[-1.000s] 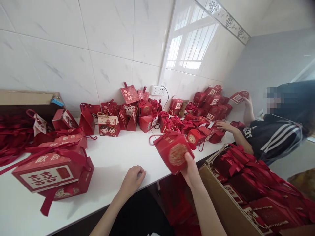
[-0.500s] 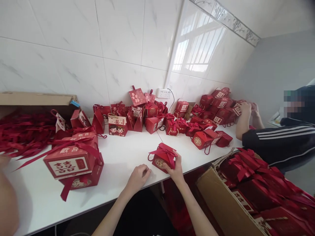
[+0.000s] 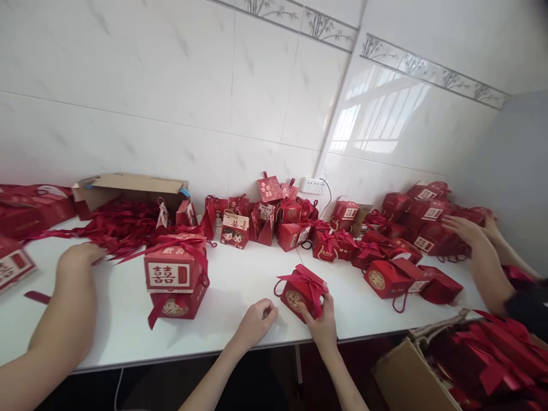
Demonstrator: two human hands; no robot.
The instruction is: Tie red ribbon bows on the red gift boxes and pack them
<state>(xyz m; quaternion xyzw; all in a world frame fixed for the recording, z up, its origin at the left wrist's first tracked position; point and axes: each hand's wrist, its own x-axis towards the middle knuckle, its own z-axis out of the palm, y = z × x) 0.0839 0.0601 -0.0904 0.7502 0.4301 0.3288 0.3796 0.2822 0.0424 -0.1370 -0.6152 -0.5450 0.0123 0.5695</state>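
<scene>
My right hand (image 3: 322, 326) grips a small red gift box (image 3: 301, 290) with a ribbon bow, which rests tilted on the white table (image 3: 240, 291) near its front edge. My left hand (image 3: 257, 321) lies on the table just left of the box, its fingers curled into a loose fist with nothing visible in them. Two larger red boxes (image 3: 175, 275) stand stacked to the left, tied with ribbon.
Many small red gift boxes (image 3: 299, 228) crowd the back of the table by a wall socket (image 3: 311, 185). A cardboard box (image 3: 128, 188) and loose red ribbons (image 3: 115, 225) lie at back left. Another person's arm (image 3: 64, 319) reaches from the left; another's hands (image 3: 475, 240) at right. A carton of red boxes (image 3: 483, 365) sits lower right.
My right hand brought the red box down from the air onto the table. The view swung left and up, and a person's arm came into view on the left.
</scene>
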